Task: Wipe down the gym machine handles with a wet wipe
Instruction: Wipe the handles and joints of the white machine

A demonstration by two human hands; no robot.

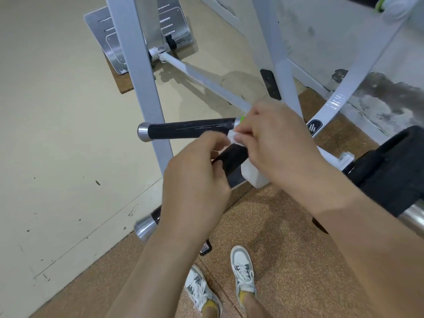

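Left hand and right hand both pinch the wet wipe at the upper handle's inner end. Risk: a bunched wipe gives patchy contact or slips and drops.

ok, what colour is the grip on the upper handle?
The grip is black, with a silver end cap; the head view shows it best.

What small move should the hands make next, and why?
Probably lower the wet wipe onto the near handle and wrap it round. The left hand and right hand pinch it bunched just above that handle; the far handle already shows shiny streaks.
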